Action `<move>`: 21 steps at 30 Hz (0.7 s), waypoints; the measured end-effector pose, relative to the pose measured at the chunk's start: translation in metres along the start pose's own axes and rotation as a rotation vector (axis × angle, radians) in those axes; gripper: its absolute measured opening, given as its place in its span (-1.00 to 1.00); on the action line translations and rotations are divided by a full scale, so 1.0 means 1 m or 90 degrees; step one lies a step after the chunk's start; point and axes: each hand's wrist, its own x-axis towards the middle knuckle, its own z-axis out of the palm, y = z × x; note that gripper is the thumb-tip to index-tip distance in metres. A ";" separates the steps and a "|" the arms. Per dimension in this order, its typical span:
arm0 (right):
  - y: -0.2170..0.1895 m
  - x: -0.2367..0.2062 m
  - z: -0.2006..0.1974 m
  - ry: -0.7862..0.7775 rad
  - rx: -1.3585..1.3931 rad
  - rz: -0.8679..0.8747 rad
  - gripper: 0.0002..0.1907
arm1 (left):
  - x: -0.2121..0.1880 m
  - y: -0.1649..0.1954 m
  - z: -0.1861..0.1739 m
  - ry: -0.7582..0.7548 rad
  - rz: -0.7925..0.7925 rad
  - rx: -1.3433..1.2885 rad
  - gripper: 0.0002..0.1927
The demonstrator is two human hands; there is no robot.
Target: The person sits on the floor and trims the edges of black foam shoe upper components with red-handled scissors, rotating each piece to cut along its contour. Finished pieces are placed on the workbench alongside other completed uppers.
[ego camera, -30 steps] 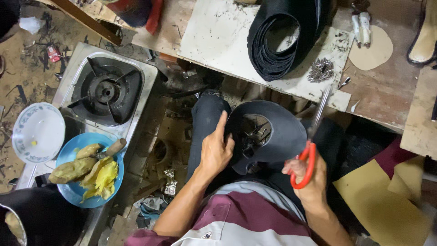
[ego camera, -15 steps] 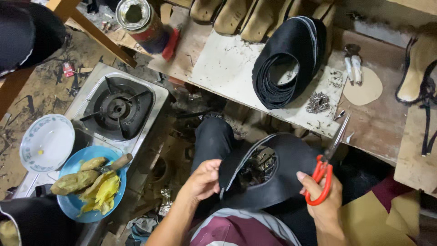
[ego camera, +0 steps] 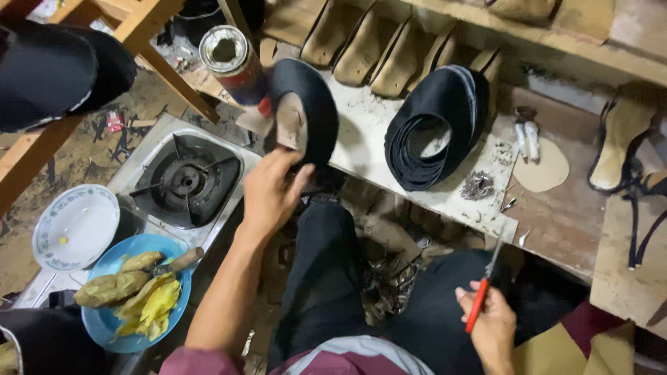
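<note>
Black cut-out piece [ego camera: 309, 114], rounded, with a tan underside, is held up over the bench [ego camera: 431, 187] edge in the left hand [ego camera: 271, 191], grip closed on it. Cutting looks finished. Right hand [ego camera: 495, 326] grips red-handled scissors [ego camera: 483, 295], blades together, idle. Stack of black pieces [ego camera: 434, 128] lies on the bench.

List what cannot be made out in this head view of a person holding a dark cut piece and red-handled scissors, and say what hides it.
- Head view: the dark cut piece is blurred; its edge detail is unclear.
- The left hand shows only its back, so its grip is hidden.
- The scissors blades are thin against dark trousers; open or closed is unclear.
- The right hand covers the handles.
- The tin can contents are too dark to see.
</note>
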 end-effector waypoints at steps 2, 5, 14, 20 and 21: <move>0.010 0.003 0.010 -0.019 0.020 0.040 -0.53 | 0.026 -0.012 0.022 -0.012 0.029 0.086 -0.77; 0.023 0.005 0.022 -0.050 0.080 0.031 -0.50 | 0.053 -0.028 0.052 -0.074 0.021 0.165 -0.78; 0.011 -0.008 0.030 0.009 -0.067 -0.071 -0.57 | 0.034 0.017 0.085 -0.112 0.060 -0.040 -0.46; 0.006 -0.011 0.037 0.099 -0.292 -0.218 -0.64 | 0.004 0.065 0.115 -0.261 0.136 -0.185 -0.61; 0.008 -0.011 0.037 0.104 -0.300 -0.241 -0.65 | 0.002 0.067 0.119 -0.270 0.113 -0.206 -0.66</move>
